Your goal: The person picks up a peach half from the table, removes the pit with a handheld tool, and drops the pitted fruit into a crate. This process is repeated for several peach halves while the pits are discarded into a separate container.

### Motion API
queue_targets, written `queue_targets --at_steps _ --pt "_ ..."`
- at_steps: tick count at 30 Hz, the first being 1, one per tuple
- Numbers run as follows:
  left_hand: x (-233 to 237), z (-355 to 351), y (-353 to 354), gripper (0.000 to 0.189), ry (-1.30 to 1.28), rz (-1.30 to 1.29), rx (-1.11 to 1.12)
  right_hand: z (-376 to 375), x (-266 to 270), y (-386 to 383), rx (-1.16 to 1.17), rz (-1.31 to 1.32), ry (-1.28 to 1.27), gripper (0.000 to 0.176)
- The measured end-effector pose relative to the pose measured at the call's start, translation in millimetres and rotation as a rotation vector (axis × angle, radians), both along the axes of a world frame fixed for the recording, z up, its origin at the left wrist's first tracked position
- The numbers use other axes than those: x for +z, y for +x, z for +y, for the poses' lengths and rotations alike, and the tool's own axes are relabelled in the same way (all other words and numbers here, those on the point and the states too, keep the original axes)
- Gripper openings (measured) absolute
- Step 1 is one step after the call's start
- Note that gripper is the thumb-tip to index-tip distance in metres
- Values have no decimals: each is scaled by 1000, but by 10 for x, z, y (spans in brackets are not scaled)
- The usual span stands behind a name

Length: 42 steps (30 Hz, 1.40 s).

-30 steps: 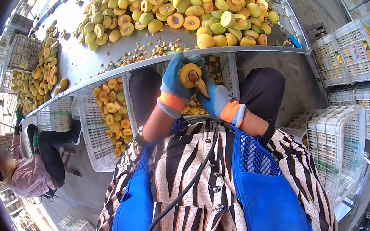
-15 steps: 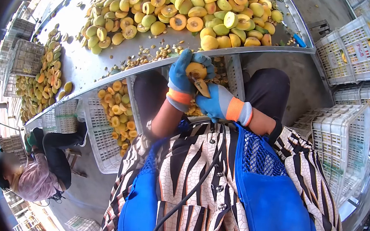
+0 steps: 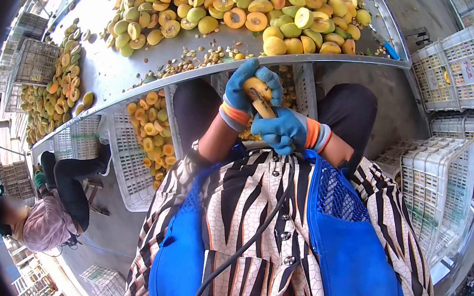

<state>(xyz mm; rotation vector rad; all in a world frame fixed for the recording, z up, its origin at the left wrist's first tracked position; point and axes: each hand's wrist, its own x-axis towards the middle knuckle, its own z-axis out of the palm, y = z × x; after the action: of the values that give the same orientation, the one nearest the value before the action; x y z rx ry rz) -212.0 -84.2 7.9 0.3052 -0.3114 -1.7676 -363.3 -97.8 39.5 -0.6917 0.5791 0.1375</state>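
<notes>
My left hand [image 3: 244, 92], in a blue and grey work glove with an orange cuff, is wrapped round a yellow apricot [image 3: 259, 87]. My gloved right hand [image 3: 283, 131] is closed on a small wooden-handled tool [image 3: 264, 107]. The tool's upper end meets the apricot, and its working tip is hidden there. Both hands are close together in front of my chest, just below the near edge of the metal table [image 3: 156, 82]. Beyond them lies a heap of whole and halved apricots [image 3: 225, 1], with loose pits [image 3: 200, 58] along the table's edge.
A white crate of apricot halves [image 3: 153, 132] stands below the table to the left. Stacked crates [image 3: 460, 69] are at right, beside another white crate [image 3: 436, 184]. A blue-handled tool [image 3: 390, 49] lies at the table's right corner. Another person [image 3: 54, 217] sits at lower left.
The apricot has turned in my left hand, so its cut face shows less. My right hand has rotated slightly with the tool. The view has shifted a little.
</notes>
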Motion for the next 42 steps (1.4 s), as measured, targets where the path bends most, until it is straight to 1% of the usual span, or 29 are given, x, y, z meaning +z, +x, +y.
queue_targets --at_steps 1,3,4,6,8,11,13,14,15,16,17,19,20,21,22,23,24,25,27,29,31,33,35,36,37,39,40,41,42 --pt "4 -1 -6 34 12 12 4 12 -17 -14 0 0 -1 19" --pt "-38 -18 -13 34 1 57 -1 45 30 -32 35 35 -299 15" --pt "-54 -16 -18 33 -9 101 -7 56 17 -44 33 36 -299 15" --pt "-5 23 -20 33 60 116 -5 53 -8 -42 56 75 -499 16" --pt "11 28 -8 33 96 220 -30 77 47 -68 54 48 -510 17" --pt "39 56 46 32 49 122 -63 48 -12 -107 80 9 -507 18" --pt "113 70 179 32 82 -109 110 -2 197 -116 134 128 -538 18" --pt "182 110 292 31 130 -226 289 -2 171 -130 129 127 -547 18" --pt "235 174 433 30 178 -340 469 22 90 -156 -28 76 -781 20" --pt "245 267 651 28 141 -344 537 17 -15 -172 -190 21 -1010 24" --pt "229 395 912 27 107 -349 606 -41 -153 -184 -190 18 -1013 24" --pt "5 719 1433 24 23 -793 899 -172 -520 -248 96 341 -1547 27" --pt "70 866 1584 28 187 -1002 990 -262 -701 -304 277 421 -1594 28" --pt "138 934 1719 32 351 -1210 1076 -280 -692 -284 264 421 -1596 28" --pt "81 925 1865 32 343 -1211 1080 -293 -668 -260 144 436 -1609 29" --pt "-23 931 1958 29 306 -1515 1216 -287 -659 -247 27 453 -1611 29" --pt "-134 933 2038 27 255 -1823 1339 -340 -721 -217 50 507 -1604 27" --pt "-15 786 1842 26 191 -1758 1313 -351 -760 -224 42 511 -1601 27" --pt "270 400 1196 27 339 -1469 1127 -419 -821 -232 219 555 -1631 27" --pt "34 -4 908 35 87 -1390 902 -423 -923 -271 263 554 -1609 26" --pt "-198 -427 655 39 -76 -1872 690 -392 -844 -270 395 540 -1546 25" --pt "-130 -713 245 54 -28 -2181 524 -405 -974 -299 348 536 -1521 25" --pt "-110 -953 12 66 121 -2200 262 -418 -1120 -358 497 561 -1508 25" --pt "-162 -1056 -10 70 108 -2225 227 -391 -914 -353 399 591 -1459 26" --pt "-222 -1137 -9 70 103 -2222 232 -434 -972 -355 398 595 -1463 26" --pt "-222 -1153 -15 69 208 -2164 265 -451 -1082 -339 429 639 -1491 26" --pt "-207 -1125 48 61 205 -2054 233 -428 -1121 -418 431 551 -1538 28" --pt "-198 -1102 118 61 198 -2057 234 -395 -1083 -402 424 551 -1541 28" --pt "-190 -1071 191 55 160 -1630 322 -373 -1038 -369 188 511 -1588 29"
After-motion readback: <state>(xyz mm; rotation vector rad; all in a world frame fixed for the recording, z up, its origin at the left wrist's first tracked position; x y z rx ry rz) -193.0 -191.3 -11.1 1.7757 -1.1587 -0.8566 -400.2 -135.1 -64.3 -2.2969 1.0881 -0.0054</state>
